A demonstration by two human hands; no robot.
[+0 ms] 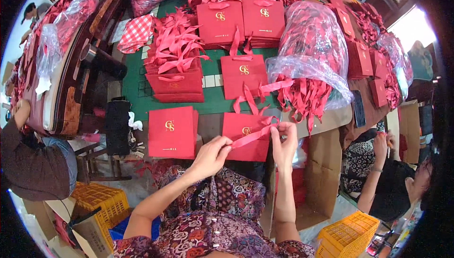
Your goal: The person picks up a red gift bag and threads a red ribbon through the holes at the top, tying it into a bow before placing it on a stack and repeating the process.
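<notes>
A red ribbon (250, 138) is stretched between my hands, above a flat red paper gift bag (253, 154) with a gold emblem at the table's near edge. My left hand (211, 156) pinches its left end. My right hand (285, 142) grips the other end, where it curls near the fingertips. Further ribbon rises from that bag's top toward a second red bag (231, 87) just beyond. Left of my left hand lies a stack of red bags without visible ribbons (171, 137).
A plastic sack (314, 45) spills red ribbons at right. Bags topped with looped ribbons (177, 87) are piled at left; more bag stacks (220, 21) stand behind. A cardboard box (321, 187) and yellow crate (347, 234) sit below, right. Co-workers sit at both sides.
</notes>
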